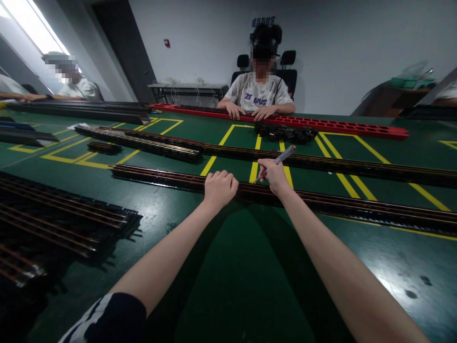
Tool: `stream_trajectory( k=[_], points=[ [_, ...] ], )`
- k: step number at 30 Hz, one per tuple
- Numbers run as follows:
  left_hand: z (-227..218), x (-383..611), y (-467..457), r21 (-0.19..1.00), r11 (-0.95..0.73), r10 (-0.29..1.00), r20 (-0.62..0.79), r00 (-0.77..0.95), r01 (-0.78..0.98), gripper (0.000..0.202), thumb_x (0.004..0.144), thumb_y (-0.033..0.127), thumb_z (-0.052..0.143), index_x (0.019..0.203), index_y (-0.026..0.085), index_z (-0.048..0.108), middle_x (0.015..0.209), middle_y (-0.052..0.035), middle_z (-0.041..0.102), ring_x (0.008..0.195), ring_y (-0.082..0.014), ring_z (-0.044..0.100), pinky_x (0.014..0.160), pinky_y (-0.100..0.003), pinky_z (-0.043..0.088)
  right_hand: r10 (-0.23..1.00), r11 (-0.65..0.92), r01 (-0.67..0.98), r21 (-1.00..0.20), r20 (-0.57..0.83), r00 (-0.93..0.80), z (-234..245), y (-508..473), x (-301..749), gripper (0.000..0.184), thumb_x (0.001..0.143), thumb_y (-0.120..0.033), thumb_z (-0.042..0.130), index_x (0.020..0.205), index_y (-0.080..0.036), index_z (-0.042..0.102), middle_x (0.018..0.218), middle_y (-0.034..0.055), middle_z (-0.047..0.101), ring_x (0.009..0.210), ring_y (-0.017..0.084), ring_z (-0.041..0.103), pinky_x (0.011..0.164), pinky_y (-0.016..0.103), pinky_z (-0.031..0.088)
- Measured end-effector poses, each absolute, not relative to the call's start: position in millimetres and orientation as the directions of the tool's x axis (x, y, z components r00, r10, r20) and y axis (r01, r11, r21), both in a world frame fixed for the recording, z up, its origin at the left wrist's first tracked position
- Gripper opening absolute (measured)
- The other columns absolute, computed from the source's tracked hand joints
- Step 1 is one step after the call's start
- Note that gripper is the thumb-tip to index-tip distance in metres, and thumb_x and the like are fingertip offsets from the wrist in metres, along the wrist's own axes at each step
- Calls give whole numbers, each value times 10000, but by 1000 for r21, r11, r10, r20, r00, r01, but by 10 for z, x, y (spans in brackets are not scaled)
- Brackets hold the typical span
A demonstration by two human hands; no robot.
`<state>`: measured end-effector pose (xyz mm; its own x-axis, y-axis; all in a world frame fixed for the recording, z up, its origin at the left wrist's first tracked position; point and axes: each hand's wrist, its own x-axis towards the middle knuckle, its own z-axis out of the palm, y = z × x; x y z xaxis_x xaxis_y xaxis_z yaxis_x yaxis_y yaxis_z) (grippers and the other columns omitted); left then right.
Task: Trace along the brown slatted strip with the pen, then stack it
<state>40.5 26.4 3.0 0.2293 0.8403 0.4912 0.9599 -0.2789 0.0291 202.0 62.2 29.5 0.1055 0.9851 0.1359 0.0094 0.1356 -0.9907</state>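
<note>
A long dark rail with copper strips lies across the green table in front of me. My left hand is closed in a fist and rests on this rail near its middle. Just to the right, my right hand grips a clear-handled screwdriver, its tip pointing down at the same rail and its handle slanting up and to the right.
More dark rails lie farther back, and a stack of them sits at my near left. A long red rail lies before a seated person opposite. Another person sits far left. Yellow lines mark the table.
</note>
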Motion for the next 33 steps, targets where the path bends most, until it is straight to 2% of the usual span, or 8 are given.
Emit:
stream_trajectory(
  k=[4, 14, 23, 28, 33],
  points=[
    [27, 405, 263, 18, -273, 840, 492, 229, 962, 361, 908, 259, 337, 763, 165, 654, 843, -77, 672, 783, -214, 587, 683, -353, 338, 984, 134, 1, -991, 133, 119, 304, 620, 2016, 331, 711, -253, 545, 409, -202, 417, 373, -30, 412, 333, 91, 380, 358, 239, 312],
    [20, 399, 272, 42, -293, 835, 498, 235, 955, 373, 911, 259, 335, 750, 163, 657, 833, -76, 669, 757, -197, 585, 672, -341, 347, 980, 147, 12, -989, 147, 136, 255, 648, 2033, 331, 726, -267, 540, 425, -208, 414, 394, -40, 420, 331, 76, 372, 353, 226, 339],
    [36, 395, 266, 78, -304, 844, 485, 230, 950, 375, 909, 257, 331, 757, 169, 663, 831, -79, 669, 748, -192, 583, 679, -335, 356, 962, 108, 27, -994, 112, 249, 307, 626, 2022, 325, 710, -237, 528, 425, -224, 372, 349, -41, 386, 307, 79, 345, 333, 229, 320],
    [25, 390, 269, 82, -313, 839, 491, 235, 946, 384, 912, 263, 322, 752, 167, 659, 825, -76, 668, 738, -186, 583, 661, -325, 350, 961, 101, 15, -995, 101, 256, 309, 628, 2031, 333, 711, -234, 530, 414, -219, 381, 358, -38, 392, 311, 72, 336, 336, 224, 324],
    [19, 396, 270, 30, -287, 834, 499, 234, 957, 369, 909, 258, 332, 750, 172, 654, 830, -76, 672, 769, -204, 588, 677, -344, 344, 966, 89, 11, -996, 89, 241, 319, 627, 2023, 348, 718, -227, 528, 402, -216, 382, 351, -38, 378, 324, 75, 336, 352, 231, 306]
  ],
)
